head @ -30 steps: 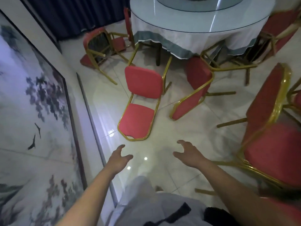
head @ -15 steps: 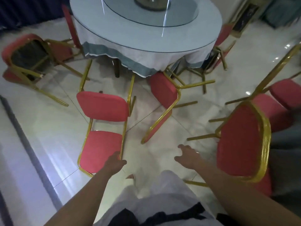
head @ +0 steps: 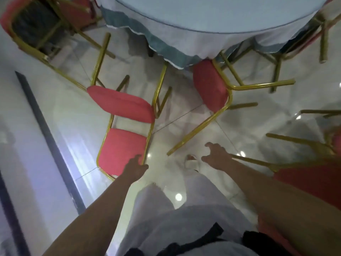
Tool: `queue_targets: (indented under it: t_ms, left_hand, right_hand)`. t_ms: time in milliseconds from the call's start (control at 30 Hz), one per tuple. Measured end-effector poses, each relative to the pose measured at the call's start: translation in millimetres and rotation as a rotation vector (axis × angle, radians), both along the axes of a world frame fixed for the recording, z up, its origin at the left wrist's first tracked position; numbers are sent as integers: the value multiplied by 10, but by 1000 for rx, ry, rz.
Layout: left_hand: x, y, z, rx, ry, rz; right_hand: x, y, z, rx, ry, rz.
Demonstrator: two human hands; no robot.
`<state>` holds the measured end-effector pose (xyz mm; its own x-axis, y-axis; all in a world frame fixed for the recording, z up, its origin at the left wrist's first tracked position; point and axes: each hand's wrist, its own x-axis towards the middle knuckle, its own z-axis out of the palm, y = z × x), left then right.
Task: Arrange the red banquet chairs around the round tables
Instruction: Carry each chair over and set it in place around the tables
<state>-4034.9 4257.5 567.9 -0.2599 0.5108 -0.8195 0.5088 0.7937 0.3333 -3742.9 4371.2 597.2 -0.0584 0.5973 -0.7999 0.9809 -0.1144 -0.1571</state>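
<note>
- Red chair [head: 125, 137] lies tipped on its back on tiled floor [head: 77, 115], legs toward round table [head: 212, 19].
- Left hand [head: 135, 168] at chair-back's gold frame, fingers curled; grip unclear.
- Right hand [head: 215, 156] open, spread above floor.
- Second chair [head: 210, 85] on its side at table's edge.

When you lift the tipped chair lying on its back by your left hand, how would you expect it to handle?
The tipped chair has a thin gold tube frame, so it is probably rigid and fairly light. Its legs point toward the round table, so it may swing as it rises. The glossy floor likely lets it slide when pushed. The left hand reaches its backrest edge.
</note>
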Motion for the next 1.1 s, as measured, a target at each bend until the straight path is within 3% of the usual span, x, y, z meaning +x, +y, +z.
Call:
queue_targets:
  t_ms: [100,267,433,533,700,800,900,1100]
  left_hand:
    - [142,101,-350,-66,-10,60]
    - [382,289,-1241,-156,-69,77]
    - [605,532,-2320,-153,-52,-17]
    - [740,659,-2907,-126,-15,-164]
    - [935,727,-3634,-13,-4,-213]
    - [968,806,-3775,91,22,-155]
    - [920,848,-3686,111,99,-266]
    - [714,899,-2644,188,187,-340]
  right_hand:
    - [4,315,-407,-44,-36,5]
    - [-5,697,-1352,-207,-55,-224]
    - [-186,953,-2301,40,-211,464]
    - [-401,896,-2729,45,-208,792]
    - [-848,786,-3316,74,-236,1043]
    - [-1029,783,-3452,27,-332,1037]
    - [-1100,763,-3335,38,-350,1085]
    - [-1162,886,-2331,59,-264,1033]
